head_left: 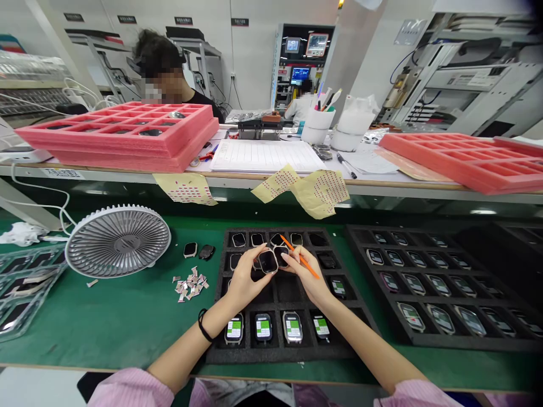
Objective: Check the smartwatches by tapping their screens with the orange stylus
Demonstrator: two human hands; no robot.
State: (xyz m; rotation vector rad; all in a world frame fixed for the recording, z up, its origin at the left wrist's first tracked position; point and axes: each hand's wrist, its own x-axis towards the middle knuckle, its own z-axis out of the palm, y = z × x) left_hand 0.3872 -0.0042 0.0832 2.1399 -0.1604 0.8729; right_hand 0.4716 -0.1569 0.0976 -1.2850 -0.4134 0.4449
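Note:
My left hand [248, 277] pinches a square smartwatch body [268, 262] by its edges, dark face up. A second watch body [281, 256] sits right against it, at the fingertips of my right hand [307, 274]. An orange pointed stick [299, 256] lies between the fingers of that same hand, its tip toward the upper left. Both hands are above a black foam tray [280, 354] with square pockets. Several watches stand in the pockets; the front row has lit green-and-white screens, such as one watch [292, 327]. My hands and forearms hide some pockets.
A round fan [119, 242] stands at left, beside small pale pieces [190, 284] and two loose watches [190, 250]. At right is another foam tray [424, 337] of watches. Pink foam trays [114, 147] lie on the shelf. A co-worker [163, 68] is across the bench.

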